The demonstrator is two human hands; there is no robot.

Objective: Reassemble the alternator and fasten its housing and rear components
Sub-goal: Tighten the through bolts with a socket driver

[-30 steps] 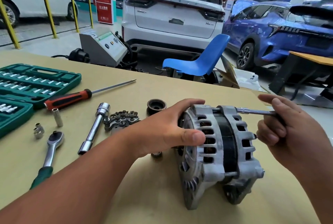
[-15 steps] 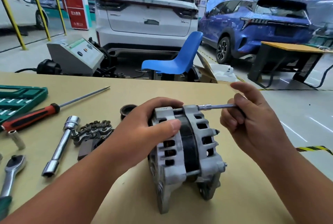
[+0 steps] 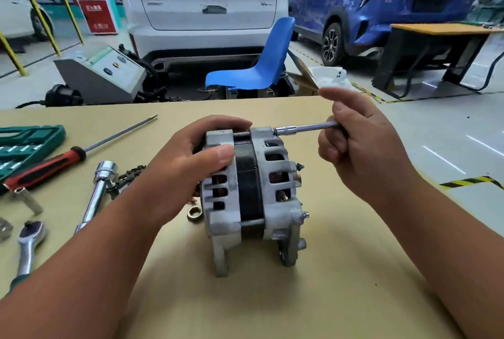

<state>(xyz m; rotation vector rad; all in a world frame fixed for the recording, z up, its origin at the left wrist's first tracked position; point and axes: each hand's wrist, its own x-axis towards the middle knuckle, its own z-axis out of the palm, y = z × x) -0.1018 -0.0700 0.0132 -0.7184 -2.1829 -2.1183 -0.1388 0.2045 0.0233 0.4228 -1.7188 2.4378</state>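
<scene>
Pale glossy garage floor (image 3: pixel 450 134); white car (image 3: pixel 204 11) and blue car (image 3: pixel 381 11) beyond a blue chair (image 3: pixel 259 71); dark-legged table (image 3: pixel 441 28) nearby

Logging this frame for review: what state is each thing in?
alternator: upright on the table, housing halves together.
socket driver: level, socket end against the rear housing's top.
left hand: grips the alternator's front housing.
right hand: grips the socket driver.
screwdriver: lying loose.
socket case: open.
nut: loose beside the alternator.
</scene>
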